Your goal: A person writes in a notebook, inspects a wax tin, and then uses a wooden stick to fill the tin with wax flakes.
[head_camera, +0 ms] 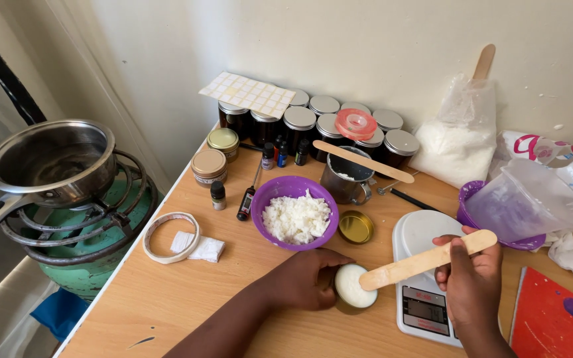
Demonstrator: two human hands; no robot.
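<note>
**Tin of white wax steadied and stirred at our crowded worktable**

Tin (pixel 355 289) of white wax sat on the wooden table (pixel 167 292), near its front edge, just left of the white kitchen scale (pixel 422 278), when we looked down at our work. Our left hand (pixel 306 280) was wrapped around the tin's side, gripping it. Our right hand (pixel 469 282) was closed on a flat wooden stick (pixel 426 260), its far end resting on the wax. Just behind the tin stood a purple bowl (pixel 294 212) of white flakes and a loose gold lid (pixel 355 227). A metal cup (pixel 346 179) carried a second stick across its rim, and dark jars (pixel 300 126) with silver lids lined the wall. Off the table's left side, a steel saucepan (pixel 51 162) rested on a gas burner.
</note>
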